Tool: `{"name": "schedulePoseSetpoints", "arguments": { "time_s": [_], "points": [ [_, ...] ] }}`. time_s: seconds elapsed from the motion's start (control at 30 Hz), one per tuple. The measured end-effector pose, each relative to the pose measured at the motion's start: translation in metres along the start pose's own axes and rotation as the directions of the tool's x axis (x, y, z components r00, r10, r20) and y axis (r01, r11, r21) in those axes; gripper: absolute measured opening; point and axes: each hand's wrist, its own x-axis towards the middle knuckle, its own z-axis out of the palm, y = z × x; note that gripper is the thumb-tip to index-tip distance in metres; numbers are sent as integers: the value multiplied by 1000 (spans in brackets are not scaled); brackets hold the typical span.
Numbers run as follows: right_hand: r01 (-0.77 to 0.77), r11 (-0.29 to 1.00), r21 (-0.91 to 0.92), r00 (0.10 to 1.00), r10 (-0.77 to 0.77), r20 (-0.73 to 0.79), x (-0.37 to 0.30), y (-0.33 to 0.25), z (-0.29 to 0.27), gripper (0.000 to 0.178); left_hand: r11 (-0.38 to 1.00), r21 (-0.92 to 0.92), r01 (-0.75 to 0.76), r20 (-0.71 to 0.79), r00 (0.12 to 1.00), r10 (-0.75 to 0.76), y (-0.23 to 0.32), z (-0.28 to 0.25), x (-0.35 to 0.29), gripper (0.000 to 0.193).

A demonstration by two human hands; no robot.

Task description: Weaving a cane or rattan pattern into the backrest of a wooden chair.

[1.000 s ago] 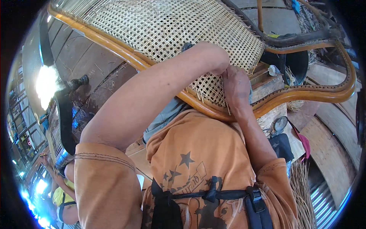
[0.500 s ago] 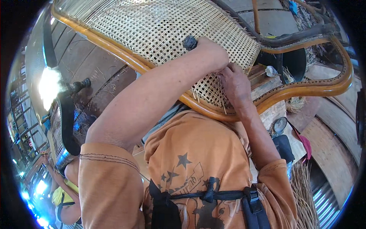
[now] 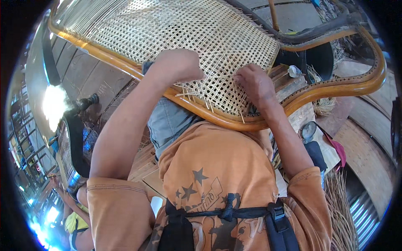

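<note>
A pale woven cane panel (image 3: 228,54) stretches across a curved, honey-brown wooden chair frame (image 3: 224,118) in front of me. Over the panel's near left part, my left hand (image 3: 180,65) is closed in a fist. A dark knobby handle (image 3: 147,66) pokes out on the fist's left side; the working end of this tool is hidden. To the right, my right hand (image 3: 255,83) pinches a thin cane strand at the weave, its fingertips pressed together. Loose cane ends (image 3: 194,97) stick out along the near edge, over the frame rail.
The frame's right arm (image 3: 368,88) curves out with a row of small holes. Beneath it are a bundle of cane strips (image 3: 322,113), a round metal-rimmed tin (image 3: 308,130) and a pink cloth (image 3: 340,152). Long strands (image 3: 339,201) lie lower right. Another person (image 3: 77,221) sits far left.
My left hand has drawn back to the left, away from my right hand, taking the dark-handled tool along. My right hand stays near the same spot on the weave.
</note>
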Motion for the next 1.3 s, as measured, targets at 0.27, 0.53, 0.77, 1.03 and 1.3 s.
{"name": "schedulePoseSetpoints", "arguments": {
  "time_s": [0.27,0.53,0.77,1.03,1.3],
  "points": [
    [-108,994,25,988,104,114,-3,-5,-16,13,941,-316,-120,-176,982,66,14,16,7,52],
    [-95,994,-54,990,100,104,-8,2,-15,9,947,-270,-176,-148,979,140,10,33,14,32],
    [-376,911,168,907,326,266,9,-7,-28,14,943,-268,-200,-311,944,111,10,52,16,29],
    [-20,990,141,906,-42,420,28,2,-25,20,943,-273,-193,-351,932,90,10,53,16,27],
    [214,976,-41,807,-153,570,58,-5,-34,22,940,-274,-203,-358,929,96,11,51,12,24]
  ]
}}
